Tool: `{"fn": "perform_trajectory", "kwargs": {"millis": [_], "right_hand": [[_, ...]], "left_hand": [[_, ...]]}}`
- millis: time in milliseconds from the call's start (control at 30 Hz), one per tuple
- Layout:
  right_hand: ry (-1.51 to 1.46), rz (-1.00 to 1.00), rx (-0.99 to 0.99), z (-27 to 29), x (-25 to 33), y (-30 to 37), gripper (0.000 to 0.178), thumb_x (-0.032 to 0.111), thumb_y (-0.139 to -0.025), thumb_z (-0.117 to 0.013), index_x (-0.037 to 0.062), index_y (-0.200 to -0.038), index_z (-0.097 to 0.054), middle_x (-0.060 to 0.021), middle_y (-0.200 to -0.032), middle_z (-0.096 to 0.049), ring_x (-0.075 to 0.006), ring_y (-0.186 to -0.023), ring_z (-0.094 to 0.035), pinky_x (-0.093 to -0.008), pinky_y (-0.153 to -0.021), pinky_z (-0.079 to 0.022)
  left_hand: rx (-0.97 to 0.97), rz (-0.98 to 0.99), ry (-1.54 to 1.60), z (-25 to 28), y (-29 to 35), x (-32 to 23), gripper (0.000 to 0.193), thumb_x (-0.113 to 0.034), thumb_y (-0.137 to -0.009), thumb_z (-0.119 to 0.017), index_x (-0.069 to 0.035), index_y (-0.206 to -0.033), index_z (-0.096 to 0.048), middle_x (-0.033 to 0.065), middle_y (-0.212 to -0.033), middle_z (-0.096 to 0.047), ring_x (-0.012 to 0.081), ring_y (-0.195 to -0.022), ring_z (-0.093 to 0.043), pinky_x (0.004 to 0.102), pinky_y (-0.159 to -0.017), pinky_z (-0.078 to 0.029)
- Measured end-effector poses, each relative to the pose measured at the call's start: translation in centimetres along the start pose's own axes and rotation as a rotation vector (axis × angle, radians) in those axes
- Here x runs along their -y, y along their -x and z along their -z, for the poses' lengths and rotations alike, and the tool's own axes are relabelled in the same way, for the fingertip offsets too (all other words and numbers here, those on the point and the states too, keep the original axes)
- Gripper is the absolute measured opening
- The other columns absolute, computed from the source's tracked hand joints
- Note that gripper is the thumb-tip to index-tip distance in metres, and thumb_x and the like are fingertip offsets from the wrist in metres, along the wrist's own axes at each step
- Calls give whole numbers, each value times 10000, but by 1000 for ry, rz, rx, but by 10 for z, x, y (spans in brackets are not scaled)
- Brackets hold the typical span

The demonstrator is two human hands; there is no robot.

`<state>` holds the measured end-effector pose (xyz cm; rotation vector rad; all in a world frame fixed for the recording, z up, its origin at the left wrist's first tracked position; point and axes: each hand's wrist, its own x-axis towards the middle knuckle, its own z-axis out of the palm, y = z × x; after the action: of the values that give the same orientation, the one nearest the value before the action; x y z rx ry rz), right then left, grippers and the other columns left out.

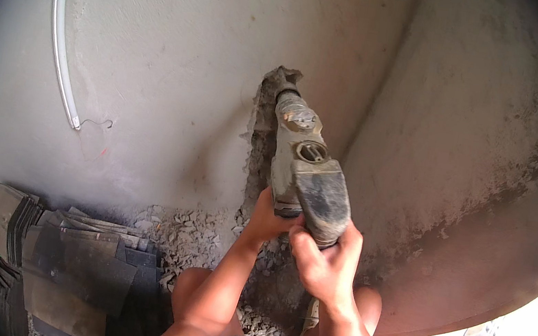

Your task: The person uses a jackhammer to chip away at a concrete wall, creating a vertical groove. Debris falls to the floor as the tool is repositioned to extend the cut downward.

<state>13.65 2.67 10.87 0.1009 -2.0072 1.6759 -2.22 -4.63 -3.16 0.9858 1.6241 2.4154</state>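
Observation:
A dusty rotary hammer drill [311, 164] points away from me, its front end inside a rough channel [265, 119] broken into the plastered wall. My right hand [328, 264] is closed round the rear handle of the drill, thumb on the near side. Under the body of the tool my left hand [266, 220] grips its lower part; some of those fingers are hidden behind the drill. The bit cannot be seen, as the front of the tool and the edge of the channel cover it.
Broken rubble [193, 233] lies along the foot of the wall and between my legs. Stacks of dark flat tiles [77, 264] stand at the lower left. A white conduit [61, 46] with a thin wire hangs on the left wall. Another wall [454, 140] rises close on the right.

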Motion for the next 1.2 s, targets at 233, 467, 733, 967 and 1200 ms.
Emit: {"fn": "perform_trajectory", "kwargs": {"millis": [233, 467, 733, 967, 1200], "right_hand": [[48, 75, 46, -6, -11, -29, 340, 49, -799, -736, -67, -1112, -669, -80, -863, -740, -124, -832, -670, -322, -789, -567], [334, 139, 143, 39, 24, 60, 384, 59, -776, -836, -12, -1120, -681, -163, -1085, -730, -215, -931, -732, -360, -827, -584], [-1, -19, -38, 28, 27, 40, 159, 25, -736, -651, -36, -876, -697, -44, -789, -674, -130, -677, -618, -264, -641, -495], [-143, -55, 4, 29, -1, 30, 154, -18, -805, -691, -37, -957, -700, -51, -845, -722, -116, -774, -667, -287, -738, -558], [-131, -21, -4, 31, 2, 7, 109, -13, -809, -669, -33, -907, -713, -37, -833, -709, -117, -779, -663, -293, -736, -553]], "left_hand": [[32, 69, 4, 14, -22, -6, 843, -303, -682, -1006, -2, -1368, -620, 95, -1294, -702, 188, -1193, -656, 392, -1036, -526], [-23, 171, 608, -36, 31, 23, 1087, -472, -569, -1038, 28, -1422, -587, 151, -1365, -681, 243, -1298, -624, 426, -1135, -462], [-1, -91, 72, -32, 40, -17, 694, -281, -665, -976, 14, -1226, -695, 116, -1125, -762, 173, -1046, -710, 375, -950, -565], [46, -28, -36, -19, 31, -25, 578, -238, -696, -959, 7, -1165, -727, 101, -1061, -781, 154, -998, -722, 366, -895, -583], [49, -44, -139, -19, 8, -31, 563, -240, -710, -958, 12, -1162, -735, 105, -1074, -792, 177, -1019, -741, 365, -923, -582]]}}
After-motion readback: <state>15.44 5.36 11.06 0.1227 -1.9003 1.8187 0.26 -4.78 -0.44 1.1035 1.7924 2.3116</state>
